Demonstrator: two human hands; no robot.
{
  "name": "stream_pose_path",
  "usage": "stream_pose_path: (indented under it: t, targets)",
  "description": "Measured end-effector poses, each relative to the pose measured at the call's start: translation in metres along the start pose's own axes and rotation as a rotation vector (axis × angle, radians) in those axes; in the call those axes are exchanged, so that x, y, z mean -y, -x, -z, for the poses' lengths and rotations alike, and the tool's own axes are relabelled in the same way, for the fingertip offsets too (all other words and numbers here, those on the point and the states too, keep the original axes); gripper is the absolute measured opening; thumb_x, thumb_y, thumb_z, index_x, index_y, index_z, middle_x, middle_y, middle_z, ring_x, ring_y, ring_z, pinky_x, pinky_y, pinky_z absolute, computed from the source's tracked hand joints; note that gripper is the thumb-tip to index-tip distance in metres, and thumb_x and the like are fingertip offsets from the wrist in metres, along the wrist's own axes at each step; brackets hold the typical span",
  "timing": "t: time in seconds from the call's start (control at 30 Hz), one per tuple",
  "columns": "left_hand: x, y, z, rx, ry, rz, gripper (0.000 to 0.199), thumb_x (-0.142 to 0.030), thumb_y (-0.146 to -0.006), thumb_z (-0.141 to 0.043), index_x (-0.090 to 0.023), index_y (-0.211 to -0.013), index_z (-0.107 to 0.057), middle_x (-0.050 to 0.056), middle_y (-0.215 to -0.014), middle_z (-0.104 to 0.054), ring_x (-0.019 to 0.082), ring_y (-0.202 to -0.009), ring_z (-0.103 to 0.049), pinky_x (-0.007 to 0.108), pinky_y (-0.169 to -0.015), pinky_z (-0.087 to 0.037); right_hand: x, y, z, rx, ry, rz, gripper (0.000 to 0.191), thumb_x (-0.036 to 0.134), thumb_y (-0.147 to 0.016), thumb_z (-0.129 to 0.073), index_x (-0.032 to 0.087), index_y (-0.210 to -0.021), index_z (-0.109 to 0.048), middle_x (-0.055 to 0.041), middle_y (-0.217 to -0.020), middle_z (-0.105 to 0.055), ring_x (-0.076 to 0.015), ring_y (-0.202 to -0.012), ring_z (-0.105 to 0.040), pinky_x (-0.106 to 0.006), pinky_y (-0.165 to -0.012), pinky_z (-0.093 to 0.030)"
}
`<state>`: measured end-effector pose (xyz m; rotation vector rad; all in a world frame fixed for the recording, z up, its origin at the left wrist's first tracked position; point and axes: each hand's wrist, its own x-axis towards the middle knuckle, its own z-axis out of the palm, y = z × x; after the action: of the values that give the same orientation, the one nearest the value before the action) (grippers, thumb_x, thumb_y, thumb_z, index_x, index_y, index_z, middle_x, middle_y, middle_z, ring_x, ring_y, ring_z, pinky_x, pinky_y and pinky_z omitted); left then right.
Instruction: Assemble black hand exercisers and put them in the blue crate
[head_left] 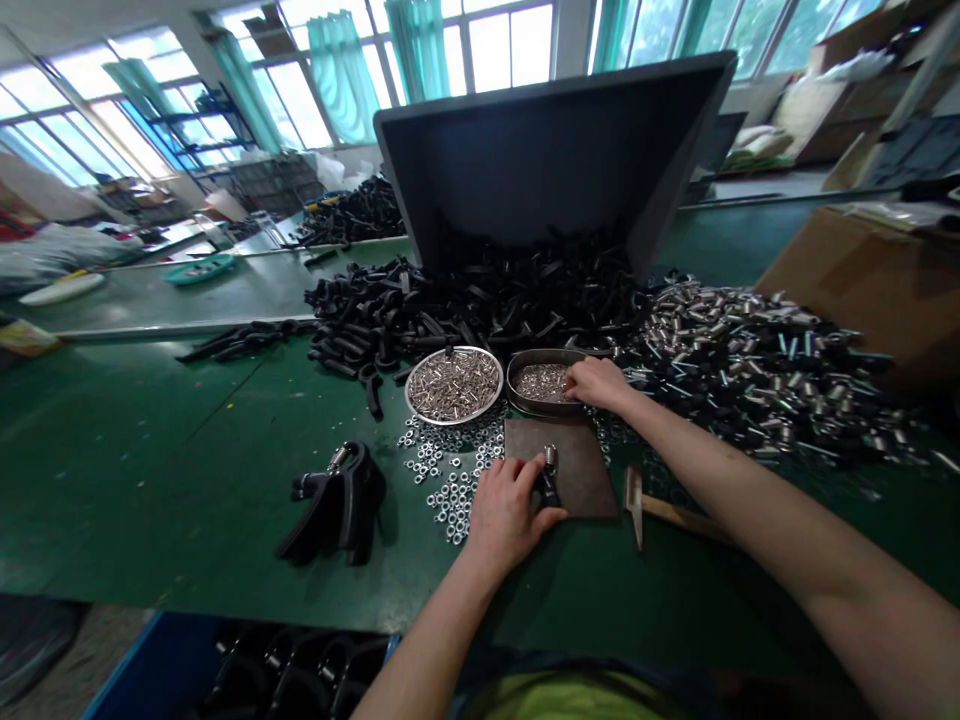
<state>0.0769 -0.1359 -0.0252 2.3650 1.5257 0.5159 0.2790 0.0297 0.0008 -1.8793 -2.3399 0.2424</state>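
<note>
My left hand point(506, 515) rests on a dark steel plate point(577, 470) and grips a black plastic part point(550, 490), with a metal bolt point(550, 458) standing up from it. My right hand point(596, 383) is at the rim of an oval metal tray point(541, 400) and touches the small silver sleeves point(540, 382) inside it; its fingers hide what they may hold. Loose steel nuts point(450, 470) lie scattered just left of the plate, close to my left hand.
A round plate of silver sleeves point(454, 385) stands left of the tray. Black plastic parts point(465, 300) spill from a large dark hopper point(547, 150). Bolted parts point(750, 370) are heaped at right, beside a cardboard box point(862, 280). A hammer point(660, 510) lies right of the plate.
</note>
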Motion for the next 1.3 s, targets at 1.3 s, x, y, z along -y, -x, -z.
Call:
stream_pose_path:
  t: [1.3]
  targets:
    - [-0.008,0.000,-0.002,0.025,0.116,-0.021,0.057,-0.044,-0.068,-0.071,-0.021,-0.117,-0.052,0.007,-0.104,-0.062,0.026,-0.100,-0.053,0.041,-0.089,-0.040,0.024,0.124,-0.020,-0.100,0.259,0.596,0.014,0.028,-0.089,-0.050,0.019,-0.086,-0.061,-0.0064,-0.080,-0.063,-0.0188,-0.076,-0.054,-0.030,-0.061,-0.032]
